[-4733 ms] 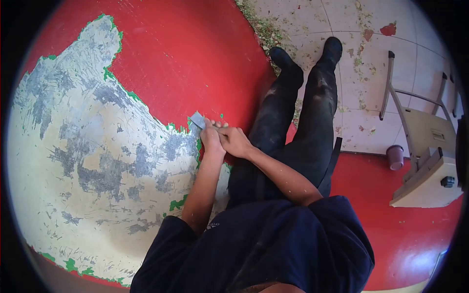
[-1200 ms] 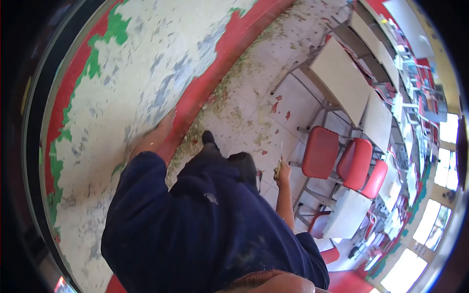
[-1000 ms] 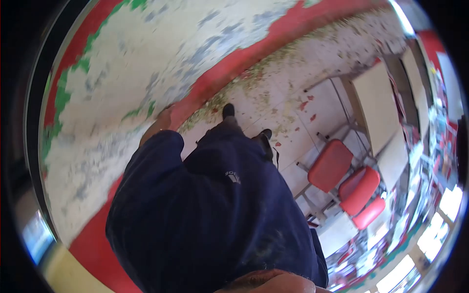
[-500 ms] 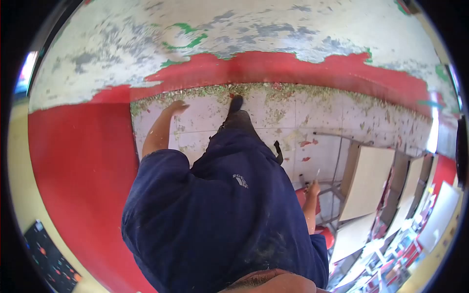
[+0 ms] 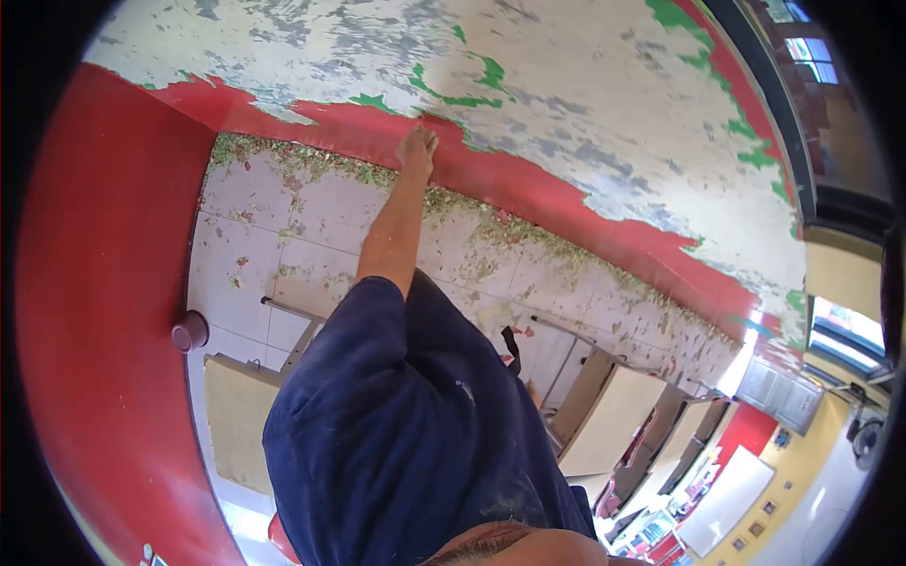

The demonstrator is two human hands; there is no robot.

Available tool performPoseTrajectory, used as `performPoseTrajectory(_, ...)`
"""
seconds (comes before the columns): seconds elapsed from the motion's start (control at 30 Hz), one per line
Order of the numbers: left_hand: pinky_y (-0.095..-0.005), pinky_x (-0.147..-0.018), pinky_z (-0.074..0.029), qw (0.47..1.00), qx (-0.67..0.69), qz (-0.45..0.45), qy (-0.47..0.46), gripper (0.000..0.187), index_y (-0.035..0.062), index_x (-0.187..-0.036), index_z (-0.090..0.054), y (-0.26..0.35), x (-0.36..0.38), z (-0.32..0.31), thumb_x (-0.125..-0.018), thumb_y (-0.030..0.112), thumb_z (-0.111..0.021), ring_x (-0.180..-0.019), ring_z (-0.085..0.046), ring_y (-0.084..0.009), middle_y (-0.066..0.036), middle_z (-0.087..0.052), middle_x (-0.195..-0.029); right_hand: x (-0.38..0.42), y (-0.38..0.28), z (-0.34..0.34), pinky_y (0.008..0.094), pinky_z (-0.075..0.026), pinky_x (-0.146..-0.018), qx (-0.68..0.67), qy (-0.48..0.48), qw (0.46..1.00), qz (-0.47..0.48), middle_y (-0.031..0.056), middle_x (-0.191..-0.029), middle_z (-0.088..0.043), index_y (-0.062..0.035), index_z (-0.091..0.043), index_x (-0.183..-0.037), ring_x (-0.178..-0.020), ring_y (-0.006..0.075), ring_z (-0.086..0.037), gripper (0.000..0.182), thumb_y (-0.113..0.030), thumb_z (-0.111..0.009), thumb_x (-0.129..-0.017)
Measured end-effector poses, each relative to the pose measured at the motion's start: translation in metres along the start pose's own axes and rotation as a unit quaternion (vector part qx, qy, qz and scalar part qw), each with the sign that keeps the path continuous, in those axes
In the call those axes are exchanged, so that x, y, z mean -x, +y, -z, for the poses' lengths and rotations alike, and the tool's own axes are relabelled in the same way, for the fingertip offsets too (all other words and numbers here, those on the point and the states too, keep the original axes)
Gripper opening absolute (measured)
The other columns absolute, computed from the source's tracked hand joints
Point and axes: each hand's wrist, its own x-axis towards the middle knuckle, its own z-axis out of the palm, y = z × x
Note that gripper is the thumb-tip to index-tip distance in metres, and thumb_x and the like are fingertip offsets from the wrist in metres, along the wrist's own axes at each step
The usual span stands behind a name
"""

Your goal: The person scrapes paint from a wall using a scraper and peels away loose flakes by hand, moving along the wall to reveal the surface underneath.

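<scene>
My left hand [image 5: 417, 148] is stretched out to the wall, at the ragged upper edge of the red paint [image 5: 491, 179]. Its fingers look curled together, and what they hold, if anything, is too small to make out. Above this edge the wall surface [image 5: 585, 104] is bare whitish and grey, with green paint patches [image 5: 491, 80]. My right hand is out of sight, beyond my dark blue shirt.
Paint flakes [image 5: 311, 162] litter the tiled floor [image 5: 236, 274] along the wall's foot. Desks [image 5: 613, 415] stand to the right, and another desk [image 5: 236, 424] at left. A dark red pot [image 5: 191, 331] sits by the red side wall [image 5: 104, 283].
My left hand has risen from above the floor to the wall. The view has turned, and my right hand, earlier low at the right with a thin light-coloured object, has left the picture.
</scene>
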Motion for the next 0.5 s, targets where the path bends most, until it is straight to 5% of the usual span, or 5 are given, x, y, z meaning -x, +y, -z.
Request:
performPoseTrajectory(0.07,-0.0356,-0.077,-0.057,0.995,0.094,0.014,0.02,0.03,-0.0017,-0.115,-0.059,0.003,0.009,-0.02,-0.089,0.012,-0.064,-0.088,-0.064,-0.0231,-0.009,-0.063,-0.1,0.012,0.003,-0.009,0.0364,-0.04,-0.039,-0.02,0.017,0.998,-0.05,0.0085,-0.057,-0.052,-0.0079,-0.055,-0.08,-0.043,0.0219,-0.05,0.041,-0.046,-0.046,-0.093)
performPoseTrajectory(0.37,-0.0246,-0.075,-0.058,0.991,0.094,0.068,0.06,0.024,-0.0013,-0.109,-0.062,0.005,-0.01,-0.028,-0.088,0.009,-0.065,-0.083,-0.064,-0.0175,-0.007,-0.063,-0.096,0.053,-0.008,-0.049,0.0348,-0.039,-0.04,-0.129,0.085,0.975,-0.162,0.0054,-0.057,-0.051,-0.0119,-0.054,-0.082,-0.043,0.0201,-0.048,0.037,-0.046,-0.046,-0.095)
performPoseTrajectory(0.5,-0.0281,-0.081,-0.057,0.988,0.096,0.101,0.07,0.025,-0.001,-0.112,-0.059,0.006,-0.012,-0.033,-0.09,0.01,-0.062,-0.086,-0.063,-0.0171,-0.007,-0.062,-0.098,0.057,-0.004,-0.071,0.0341,-0.039,-0.041,-0.166,0.089,0.966,-0.179,0.004,-0.057,-0.051,-0.0138,-0.053,-0.082,-0.043,0.0193,-0.047,0.035,-0.045,-0.046,-0.096)
